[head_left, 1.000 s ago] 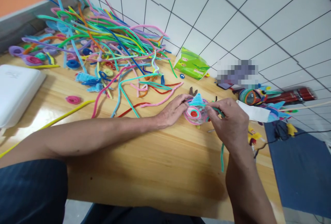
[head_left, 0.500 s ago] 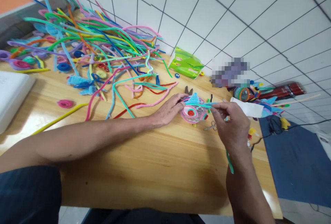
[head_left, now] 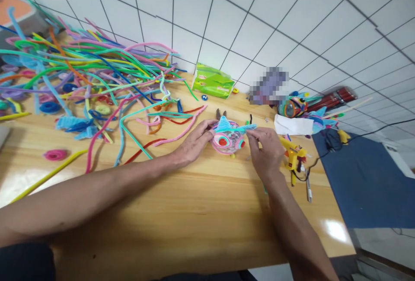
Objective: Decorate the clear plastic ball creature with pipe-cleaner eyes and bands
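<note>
A clear round craft figure (head_left: 232, 146) stands on the table, trimmed with pink pipe cleaner and bearing coiled eyes with red centres. On top of it a light-blue ribbed triangle (head_left: 223, 124) sticks up like an ear. My left hand (head_left: 197, 140) grips the figure's left side, thumb and fingers at its rim. With thumb and forefinger, my right hand (head_left: 266, 148) pinches a teal pipe cleaner (head_left: 238, 129) that runs across the figure's top. The strand's loose tail hangs below my right wrist. Pliers (head_left: 221, 113) lie behind the figure, partly hidden.
A heap of coloured pipe cleaners (head_left: 97, 62) covers the back left. By the tiled wall lies a green packet (head_left: 212, 81). A yellow glue gun (head_left: 294, 153), its cord, and a pen (head_left: 309, 188) lie right of my right hand. White paper (head_left: 293, 124) sits behind them.
The view has swung right, so the table's things sit further left and the glue gun and pen show. Both hands keep their holds; less of the teal tail shows below my right wrist.
</note>
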Demonstrator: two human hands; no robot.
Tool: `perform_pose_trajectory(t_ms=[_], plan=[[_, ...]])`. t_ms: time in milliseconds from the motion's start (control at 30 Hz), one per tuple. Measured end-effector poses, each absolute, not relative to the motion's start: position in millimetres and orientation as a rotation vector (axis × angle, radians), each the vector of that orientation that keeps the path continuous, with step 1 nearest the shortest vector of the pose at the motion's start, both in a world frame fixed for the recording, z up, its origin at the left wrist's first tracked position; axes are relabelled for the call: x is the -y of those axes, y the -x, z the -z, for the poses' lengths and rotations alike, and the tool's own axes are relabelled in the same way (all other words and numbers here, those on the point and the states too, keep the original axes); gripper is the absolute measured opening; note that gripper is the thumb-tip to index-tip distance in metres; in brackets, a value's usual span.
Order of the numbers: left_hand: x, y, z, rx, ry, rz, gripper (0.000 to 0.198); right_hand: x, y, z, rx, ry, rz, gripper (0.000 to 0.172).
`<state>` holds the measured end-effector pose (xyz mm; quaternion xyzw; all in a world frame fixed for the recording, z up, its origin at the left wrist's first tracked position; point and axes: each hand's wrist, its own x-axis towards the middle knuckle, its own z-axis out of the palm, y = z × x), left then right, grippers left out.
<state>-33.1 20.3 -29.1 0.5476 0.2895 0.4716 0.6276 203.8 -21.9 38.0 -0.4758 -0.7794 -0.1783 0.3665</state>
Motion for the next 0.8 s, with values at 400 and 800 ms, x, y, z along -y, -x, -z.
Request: perform_pose_trajectory(t_ms=[400,800], plan=[[-19.7,36.9,27.3,-0.748,-1.293,-1.02,0.045,25.9,-208.8,-28.4,2.046,1.221,0.281,0.024],[-18.9,41.3,14.4,-0.762,-1.277,-0.997,0.041,19.8,-214.8,-14.6,1.898,1.194,-0.115,0.028]])
